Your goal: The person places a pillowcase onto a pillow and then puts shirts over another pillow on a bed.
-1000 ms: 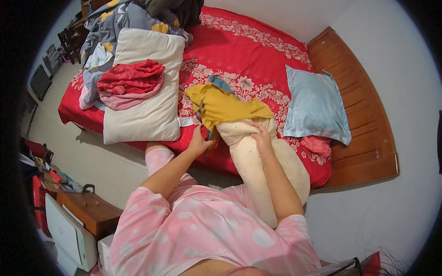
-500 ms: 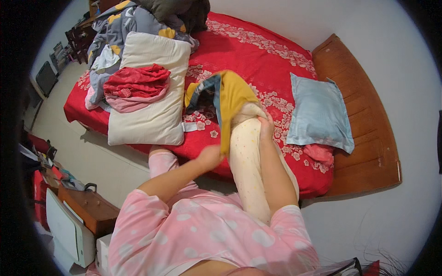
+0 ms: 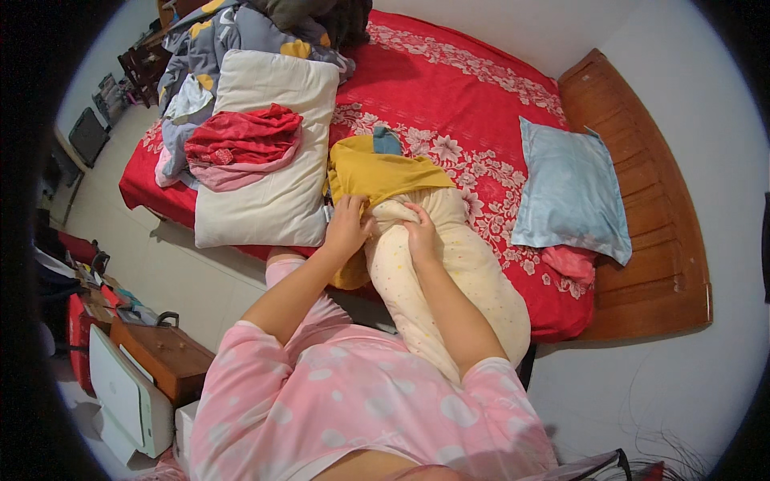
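Observation:
A cream pillow with small dots (image 3: 473,264) lies across my lap and the near edge of the bed. Over its far end is a mustard-yellow pillowcase (image 3: 377,170) with a bit of blue cloth showing at the top. My left hand (image 3: 350,228) grips the pillowcase's edge at the pillow's left corner, fingers curled. Close beside it, my right hand (image 3: 420,236) pinches a fold of the cream pillow near the case's opening. Part of the yellow cloth hangs down below my left hand, partly behind my forearm.
A white pillow (image 3: 261,216) with crumpled red and pink cloth (image 3: 245,144) lies left on the red floral bedspread (image 3: 449,88). Behind it is a grey quilt (image 3: 241,36). At right, a light-blue pillow (image 3: 571,188) rests by the wooden headboard (image 3: 662,208). A white printer (image 3: 128,393) stands lower left.
The yellow pillowcase, raised and open before, now lies lower over the pillow's end. My left hand moved up and right to its edge; my right hand shifted left. The pillow tilted left.

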Demonstrator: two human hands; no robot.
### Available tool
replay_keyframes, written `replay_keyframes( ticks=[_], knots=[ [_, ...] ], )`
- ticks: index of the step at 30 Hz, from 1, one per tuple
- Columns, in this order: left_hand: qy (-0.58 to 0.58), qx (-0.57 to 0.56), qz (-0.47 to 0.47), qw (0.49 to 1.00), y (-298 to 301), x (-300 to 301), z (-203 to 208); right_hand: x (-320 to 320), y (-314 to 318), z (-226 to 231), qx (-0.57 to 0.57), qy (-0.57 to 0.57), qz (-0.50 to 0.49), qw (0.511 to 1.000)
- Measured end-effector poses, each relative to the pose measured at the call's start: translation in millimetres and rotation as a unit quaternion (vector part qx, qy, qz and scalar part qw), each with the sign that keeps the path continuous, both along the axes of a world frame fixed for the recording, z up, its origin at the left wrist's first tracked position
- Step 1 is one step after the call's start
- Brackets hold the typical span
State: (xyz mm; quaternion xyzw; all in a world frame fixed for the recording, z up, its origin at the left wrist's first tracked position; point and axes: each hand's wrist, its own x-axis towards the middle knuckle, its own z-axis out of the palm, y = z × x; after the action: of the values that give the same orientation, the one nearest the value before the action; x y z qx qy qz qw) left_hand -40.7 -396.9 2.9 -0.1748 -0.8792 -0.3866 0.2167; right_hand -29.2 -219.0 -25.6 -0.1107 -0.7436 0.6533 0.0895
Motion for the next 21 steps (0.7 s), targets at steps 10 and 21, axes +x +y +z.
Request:
replay_keyframes(
  ticks=[10,21],
  knots=[
    [-0.121,0.019,-0.144,0.982,23,30,-8,21,-14,23,0.244,-0.111,-0.041,0.963],
    [-0.228,0.081,-0.247,0.938,21,46,-27,21,-19,-7,0.222,0.052,-0.100,0.968]
  ],
)
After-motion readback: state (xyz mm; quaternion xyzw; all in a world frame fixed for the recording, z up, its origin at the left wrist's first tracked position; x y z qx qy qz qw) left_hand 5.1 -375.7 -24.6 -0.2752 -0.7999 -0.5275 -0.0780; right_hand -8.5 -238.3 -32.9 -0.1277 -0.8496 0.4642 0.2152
